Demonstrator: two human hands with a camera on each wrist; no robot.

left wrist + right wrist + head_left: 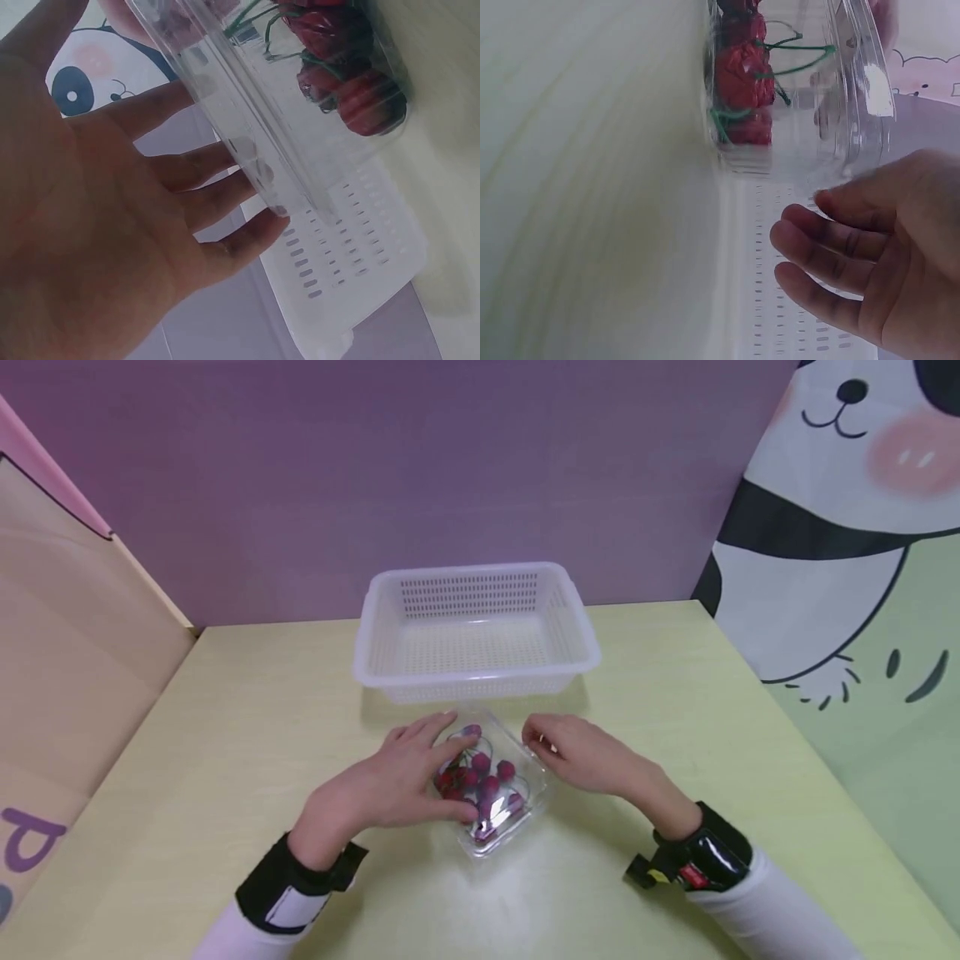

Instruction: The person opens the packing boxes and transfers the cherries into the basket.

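A clear plastic clamshell box (531,774) lies at an angle on the table, its lid down over several red artificial cherries (489,787) with green stems. My left hand (382,783) is spread over the left side of the lid. In the left wrist view its straight fingertips (259,225) touch the box's lid. My right hand (588,756) is beside the box's far right edge with loosely bent fingers. The right wrist view has the fingertips (786,234) close to the corner of the lid, nothing between them and the thumb.
A white plastic basket (476,681) with slotted sides stands right behind the box, near the purple back wall (450,477). The pale wooden table (262,710) extends to both sides. A printed panda panel (825,602) borders it on the right.
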